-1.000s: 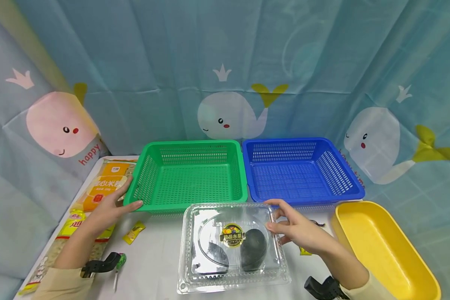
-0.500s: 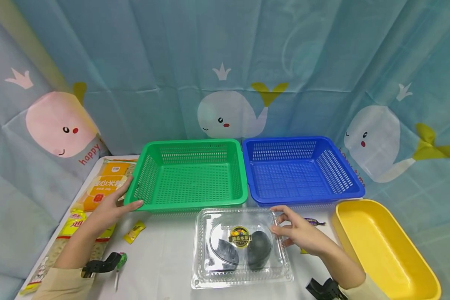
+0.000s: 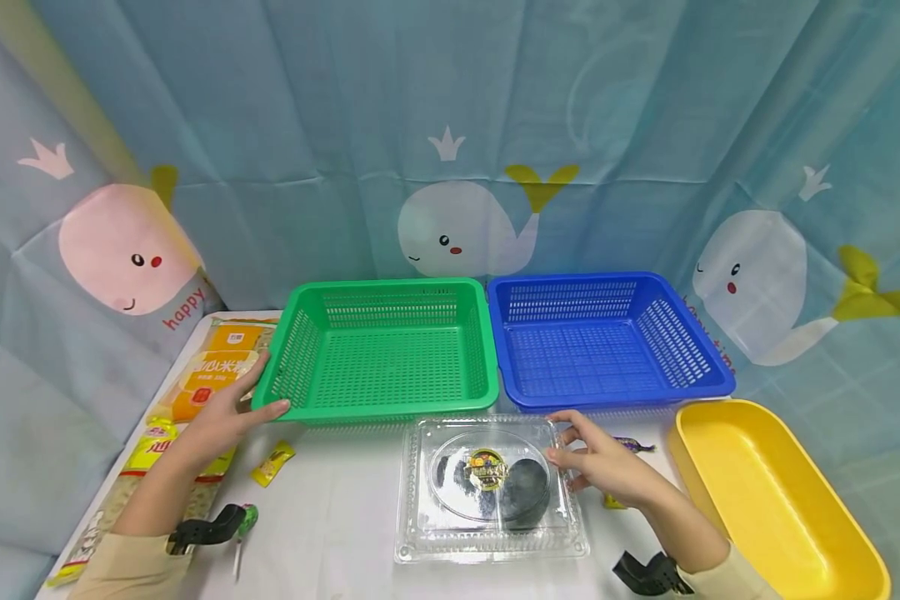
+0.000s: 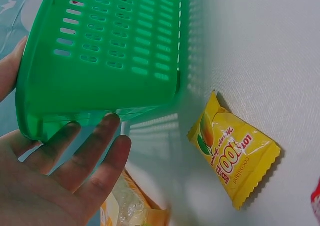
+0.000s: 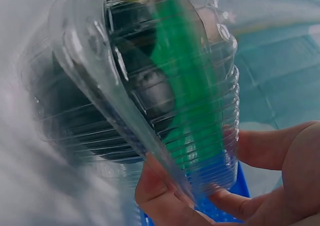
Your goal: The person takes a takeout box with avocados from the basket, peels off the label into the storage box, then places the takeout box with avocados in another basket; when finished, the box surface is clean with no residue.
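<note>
In the head view my left hand (image 3: 225, 417) holds the front left corner of a green plastic basket (image 3: 390, 362). The left wrist view shows its thumb at the rim and its fingers (image 4: 95, 153) spread along the outside wall. In front of the basket, my right hand (image 3: 607, 462) pinches the right edge of a clear lidded plastic fruit box (image 3: 450, 542) with a round gold label (image 3: 487, 471). Through the plastic show dark rounded objects (image 3: 525, 492), blurred in the right wrist view.
A blue basket (image 3: 585, 358) adjoins the green one, and a yellow bin (image 3: 772, 492) stands at right. Noodle bags (image 3: 221, 375), a yellow wrapped candy (image 3: 273, 463) and a lollipop (image 3: 247, 521) lie at left. A purple-wrapped sweet (image 3: 633, 445) lies behind the right wrist.
My right hand has carried the clear box rightward, and its near edge now appears higher in the head view. The dark objects inside have shifted. My left hand stays on the green basket.
</note>
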A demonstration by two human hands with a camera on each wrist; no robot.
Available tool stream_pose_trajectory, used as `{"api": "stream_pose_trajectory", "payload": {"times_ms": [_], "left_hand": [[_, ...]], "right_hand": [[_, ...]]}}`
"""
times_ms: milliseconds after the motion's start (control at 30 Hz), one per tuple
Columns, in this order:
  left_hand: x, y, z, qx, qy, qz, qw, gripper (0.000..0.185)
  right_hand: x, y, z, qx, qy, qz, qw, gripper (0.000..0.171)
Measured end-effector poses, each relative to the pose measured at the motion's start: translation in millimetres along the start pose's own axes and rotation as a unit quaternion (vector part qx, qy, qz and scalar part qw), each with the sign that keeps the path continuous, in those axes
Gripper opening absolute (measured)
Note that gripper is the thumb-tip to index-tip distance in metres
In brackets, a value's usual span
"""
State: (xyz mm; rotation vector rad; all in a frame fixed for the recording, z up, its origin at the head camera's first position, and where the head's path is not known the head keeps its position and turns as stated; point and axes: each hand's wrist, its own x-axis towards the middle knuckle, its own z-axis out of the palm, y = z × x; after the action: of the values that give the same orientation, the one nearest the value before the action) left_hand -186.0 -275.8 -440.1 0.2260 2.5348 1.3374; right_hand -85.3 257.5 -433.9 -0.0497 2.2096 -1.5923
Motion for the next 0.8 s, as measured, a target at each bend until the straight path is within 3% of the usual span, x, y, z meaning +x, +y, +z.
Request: {"api": "stream_pose_trajectory", "payload": {"times_ms": [267, 533, 667, 800], "left_hand": [[-0.5, 3.0, -2.0, 0.004, -0.013, -0.004, 0.9999, 0.094], [-4.5, 12.3, -3.2, 0.059, -0.009, 0.008, 0.9982, 0.093], [-9.7, 26.8, 1.2, 0.128, 0.016, 0.040, 0.9909, 0.090], [-14.4, 38.8, 8.0, 0.186, 0.068, 0.071, 0.9776, 0.087]], "right_hand": [[-1, 0, -1, -0.012, 0.005, 0.009, 1.000, 0.061], [-5, 1, -9, -0.029, 0.008, 0.009, 0.999, 0.069], [-10, 0, -15, -0.028, 0.002, -0.001, 1.000, 0.068], [-14, -1, -20, -0.044, 0.007, -0.011, 0.999, 0.064]]}}
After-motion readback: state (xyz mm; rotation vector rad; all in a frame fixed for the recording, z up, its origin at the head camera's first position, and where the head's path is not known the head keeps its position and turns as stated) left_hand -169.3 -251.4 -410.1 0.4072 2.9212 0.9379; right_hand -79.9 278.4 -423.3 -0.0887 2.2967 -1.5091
